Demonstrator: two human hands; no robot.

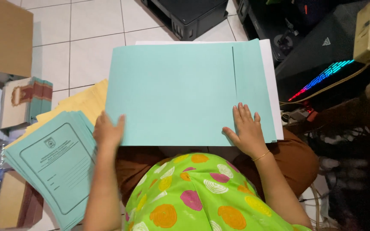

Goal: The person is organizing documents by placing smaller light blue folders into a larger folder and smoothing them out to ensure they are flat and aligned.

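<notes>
Both forearms reach toward 12 o'clock; left hand (107, 131) lies at 9 o'clock, fingers curled, right hand (246, 128) flat, fingers spread.

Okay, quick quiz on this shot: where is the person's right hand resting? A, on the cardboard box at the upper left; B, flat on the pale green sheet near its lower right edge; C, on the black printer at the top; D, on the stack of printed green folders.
B: the right hand lies flat, fingers spread, on the pale green sheet near its lower right edge.
</notes>
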